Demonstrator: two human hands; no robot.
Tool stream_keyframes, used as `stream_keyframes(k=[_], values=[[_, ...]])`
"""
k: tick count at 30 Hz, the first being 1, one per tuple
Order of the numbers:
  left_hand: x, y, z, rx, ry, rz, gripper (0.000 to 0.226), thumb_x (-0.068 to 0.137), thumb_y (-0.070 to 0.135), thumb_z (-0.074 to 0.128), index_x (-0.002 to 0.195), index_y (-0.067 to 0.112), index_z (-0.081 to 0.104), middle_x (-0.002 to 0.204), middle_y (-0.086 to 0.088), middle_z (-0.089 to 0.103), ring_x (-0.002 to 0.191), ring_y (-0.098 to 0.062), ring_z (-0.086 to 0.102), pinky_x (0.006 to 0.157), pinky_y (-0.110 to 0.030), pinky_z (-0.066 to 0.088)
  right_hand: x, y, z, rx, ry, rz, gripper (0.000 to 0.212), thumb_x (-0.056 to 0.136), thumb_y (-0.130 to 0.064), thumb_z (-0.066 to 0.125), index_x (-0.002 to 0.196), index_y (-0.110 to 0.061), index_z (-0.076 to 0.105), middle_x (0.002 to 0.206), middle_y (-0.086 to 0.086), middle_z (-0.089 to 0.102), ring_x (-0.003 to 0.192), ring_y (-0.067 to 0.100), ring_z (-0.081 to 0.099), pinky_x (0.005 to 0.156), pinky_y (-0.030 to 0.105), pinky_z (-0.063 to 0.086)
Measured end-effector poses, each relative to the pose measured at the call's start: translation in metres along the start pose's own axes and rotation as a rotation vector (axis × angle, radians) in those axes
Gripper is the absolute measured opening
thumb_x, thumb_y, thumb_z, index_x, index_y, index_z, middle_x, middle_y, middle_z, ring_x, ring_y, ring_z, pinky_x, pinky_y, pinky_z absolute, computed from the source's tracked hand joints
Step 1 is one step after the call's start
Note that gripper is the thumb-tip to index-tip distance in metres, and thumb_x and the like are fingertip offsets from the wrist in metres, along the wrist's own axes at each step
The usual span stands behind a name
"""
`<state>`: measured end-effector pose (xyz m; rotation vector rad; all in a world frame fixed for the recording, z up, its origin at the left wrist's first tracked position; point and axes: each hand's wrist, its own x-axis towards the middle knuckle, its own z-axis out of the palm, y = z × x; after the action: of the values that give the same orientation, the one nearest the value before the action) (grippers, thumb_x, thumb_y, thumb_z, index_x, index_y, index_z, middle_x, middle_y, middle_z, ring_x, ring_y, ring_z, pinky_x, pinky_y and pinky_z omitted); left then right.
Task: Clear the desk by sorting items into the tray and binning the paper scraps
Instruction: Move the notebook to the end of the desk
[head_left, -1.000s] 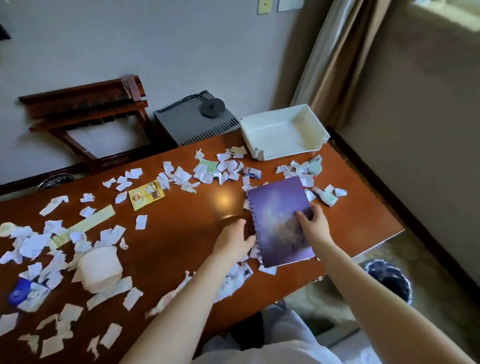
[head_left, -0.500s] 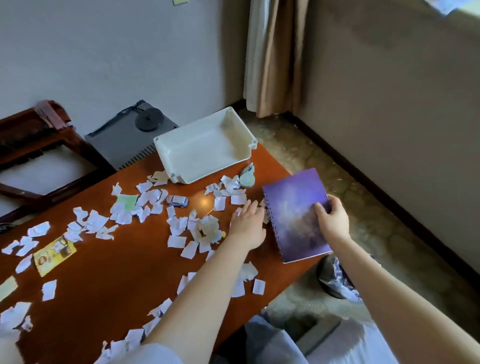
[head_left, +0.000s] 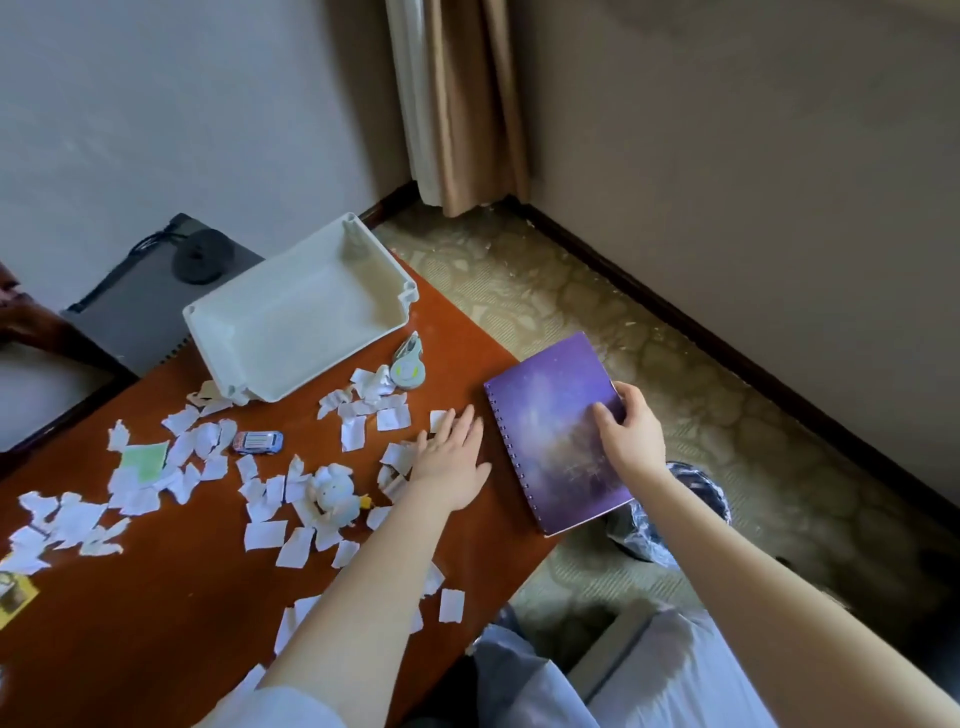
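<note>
- My right hand (head_left: 631, 441) grips the purple spiral notebook (head_left: 558, 431) at the counter (head_left: 156, 613) edge, frame centre-right.
- Left hand (head_left: 452, 457) flat, fingers spread, on paper scraps (head_left: 353, 431).

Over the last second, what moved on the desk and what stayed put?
The right hand carried the purple spiral notebook off mid-desk to overhang the desk's right end, above the bin. The left hand followed, flat on the wood. Tray and scraps unmoved.
</note>
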<state>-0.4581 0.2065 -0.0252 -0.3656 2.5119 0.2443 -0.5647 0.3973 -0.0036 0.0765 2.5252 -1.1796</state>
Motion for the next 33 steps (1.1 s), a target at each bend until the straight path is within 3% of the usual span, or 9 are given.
stream_keyframes(k=[4, 10, 12, 15, 22, 28, 33], values=[[-0.018, -0.016, 0.010, -0.003, -0.002, -0.054, 0.063, 0.098, 0.040, 0.030, 0.150, 0.021, -0.001, 0.158, 0.004, -0.012, 0.145, -0.020, -0.011, 0.117, -0.051, 0.007, 0.001, -0.008, 0.019, -0.033, -0.080, -0.024, 0.042, 0.091, -0.027, 0.055, 0.131, -0.019, 0.047, 0.123, 0.005, 0.060, 0.116, 0.027, 0.053, 0.092, 0.033, 0.040], [-0.044, -0.044, 0.025, 0.000, 0.011, -0.113, 0.061, 0.099, 0.035, 0.031, 0.150, 0.021, 0.001, 0.158, 0.005, -0.010, 0.146, -0.019, -0.009, 0.118, -0.050, 0.010, -0.009, -0.014, 0.045, -0.183, -0.228, -0.147, 0.060, 0.076, -0.039, 0.071, 0.126, -0.020, 0.043, 0.107, -0.001, 0.056, 0.100, 0.023, 0.056, 0.076, 0.031, 0.042], [-0.051, -0.051, 0.028, -0.006, 0.020, -0.131, 0.061, 0.099, 0.034, 0.032, 0.150, 0.020, 0.002, 0.158, 0.004, -0.009, 0.146, -0.019, -0.007, 0.117, -0.050, 0.010, -0.012, -0.013, 0.055, -0.285, -0.293, -0.183, 0.073, 0.074, -0.044, 0.072, 0.134, -0.020, 0.038, 0.118, 0.002, 0.051, 0.107, 0.024, 0.053, 0.083, 0.035, 0.044], [-0.057, -0.057, 0.031, -0.009, 0.011, -0.152, 0.060, 0.099, 0.034, 0.032, 0.150, 0.020, 0.003, 0.159, 0.003, -0.008, 0.146, -0.019, -0.006, 0.117, -0.049, 0.009, -0.018, -0.014, 0.069, -0.473, -0.255, -0.259, 0.079, 0.077, -0.052, 0.067, 0.140, -0.021, 0.033, 0.124, 0.007, 0.045, 0.116, 0.029, 0.045, 0.093, 0.041, 0.041], [-0.065, -0.062, 0.030, -0.031, 0.011, -0.169, 0.059, 0.099, 0.036, 0.032, 0.150, 0.020, 0.007, 0.159, 0.000, -0.006, 0.146, -0.020, -0.006, 0.117, -0.049, 0.007, -0.028, -0.029, 0.079, -0.745, -0.210, -0.440, 0.065, 0.085, -0.044, 0.060, 0.139, -0.020, 0.035, 0.137, 0.007, 0.039, 0.126, 0.029, 0.034, 0.095, 0.041, 0.036], [-0.097, -0.076, 0.014, -0.120, 0.151, -0.181, 0.053, 0.098, 0.036, 0.033, 0.147, 0.020, 0.020, 0.159, -0.002, -0.001, 0.146, -0.022, -0.004, 0.117, -0.049, 0.010, -0.071, -0.054, 0.091, -0.851, -0.267, -0.660, 0.055, 0.095, -0.040, 0.045, 0.143, -0.018, 0.030, 0.150, 0.009, 0.028, 0.138, 0.029, 0.023, 0.106, 0.042, 0.026], [-0.158, -0.119, 0.016, -0.204, 0.274, -0.263, 0.056, 0.098, 0.040, 0.031, 0.149, 0.020, 0.017, 0.159, -0.003, 0.001, 0.146, -0.024, -0.004, 0.116, -0.048, 0.010, -0.132, -0.085, 0.123, -0.812, -0.304, -0.831, 0.052, 0.093, -0.038, 0.049, 0.141, -0.020, 0.038, 0.148, 0.008, 0.036, 0.136, 0.029, 0.031, 0.105, 0.043, 0.030]])
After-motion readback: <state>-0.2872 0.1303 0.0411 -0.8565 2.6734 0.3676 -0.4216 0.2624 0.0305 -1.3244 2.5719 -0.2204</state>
